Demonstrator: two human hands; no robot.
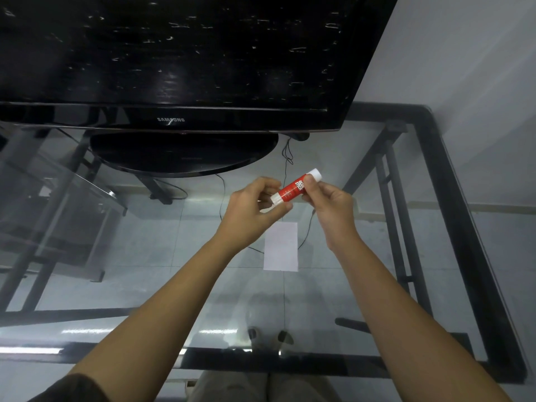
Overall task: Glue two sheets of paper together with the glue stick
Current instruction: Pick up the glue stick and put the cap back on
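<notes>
Both hands on glue stick, mid-frame, above glass table.

Left hand fingers clenched around the white end of the glue stick; right hand pinches the red body, other white end poking up-right. Stick tilted, held off the glass table. White paper sheet lies flat just below the hands, centre frame. Black TV fills the upper left.

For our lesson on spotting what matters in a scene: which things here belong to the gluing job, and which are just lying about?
Belong to the job:
- glue stick, gripped by left hand and right hand
- white paper lying on the glass table; whether it is one sheet or two cannot be told

Just lying about:
- television
- thin black cable
</notes>
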